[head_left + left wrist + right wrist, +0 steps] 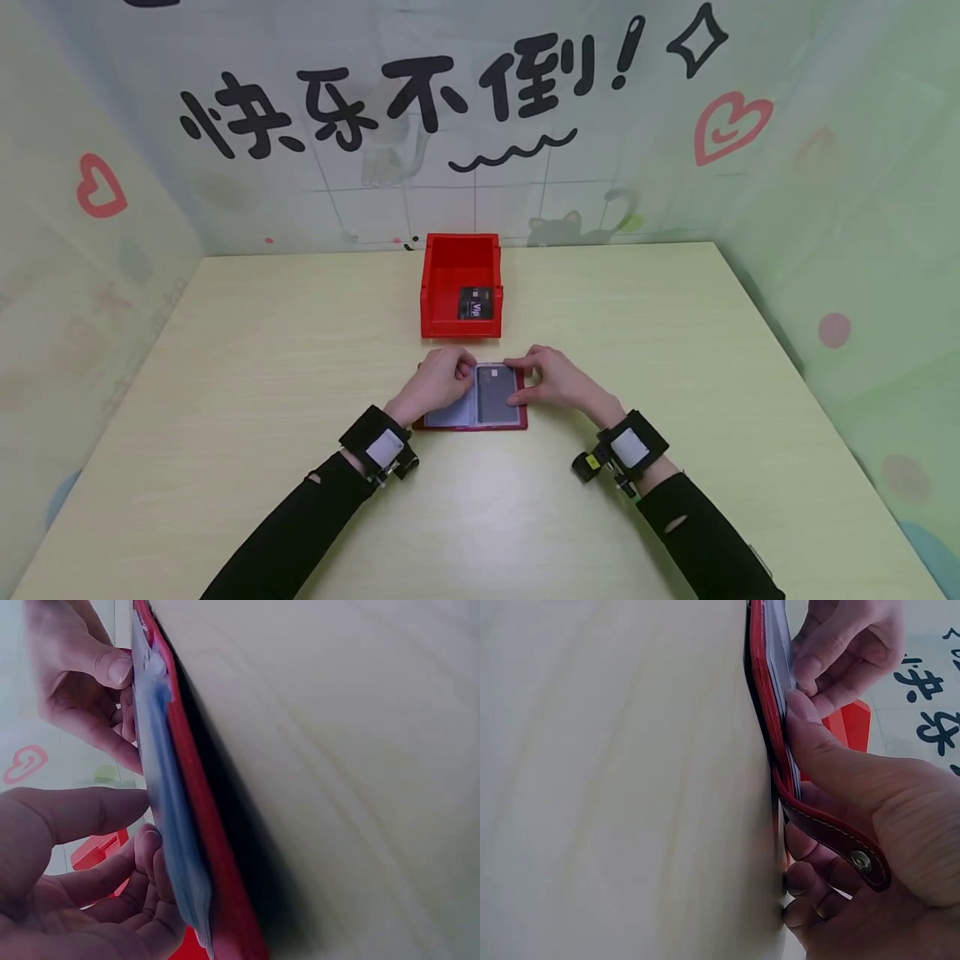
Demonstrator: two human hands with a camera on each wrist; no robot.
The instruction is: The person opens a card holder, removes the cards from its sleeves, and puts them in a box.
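A red card holder (523, 423) lies spread wide in front of me, with clear plastic sleeves (447, 415) inside. A dark card (496, 395) shows in the sleeve on its right side. My left hand (444, 377) pinches at the sleeves near the middle fold, thumb and forefinger at their edge in the left wrist view. With the thumb on top and fingers around the outer edge, my right hand (551, 379) grips the holder's right side. A strap (829, 832) with a metal snap sticks out beside the right thumb in the right wrist view.
A red bin (461, 327) stands just beyond the holder, holding a black card (476, 303) marked Vip. The pale wooden table (247, 358) extends to both sides. Behind it hangs a printed backdrop (337, 192).
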